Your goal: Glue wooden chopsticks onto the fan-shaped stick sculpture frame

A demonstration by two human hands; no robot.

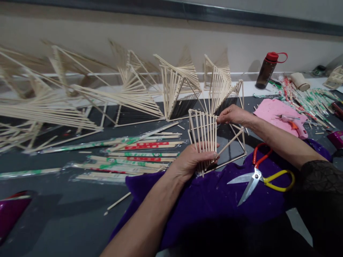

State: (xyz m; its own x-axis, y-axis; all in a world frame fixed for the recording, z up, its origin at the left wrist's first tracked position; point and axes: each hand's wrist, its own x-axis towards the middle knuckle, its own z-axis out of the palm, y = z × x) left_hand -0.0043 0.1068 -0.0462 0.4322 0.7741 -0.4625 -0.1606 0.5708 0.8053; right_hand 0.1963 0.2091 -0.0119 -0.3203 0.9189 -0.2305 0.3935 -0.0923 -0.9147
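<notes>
Our counter [66,214]: purple cloth [203,210] along near edge. Stick frame [205,132] at cloth's far side. Scissors [256,176] spread open on cloth. Left hand [190,159]: grip clamped round frame's lower sticks. Right hand [233,115]: grip pinched on its upper right corner.

we see a dim, greyish indoor scene, its light source out of view. soft shadows of the stick structures [178,89] spread over the pale wall [241,46], and the bottle [264,75] throws one to its left. faint glints sit on the clear wrappers [146,145] and the scissors [252,178]. toward the bottom right, we lose the dark sleeve [323,175] and the lower folds of the purple cloth [203,200] in near black. the stick frame [206,125] near the middle looks fairly clear to us, while the side edges turn soft and stretched, and the rail [241,19] runs aslant.
</notes>
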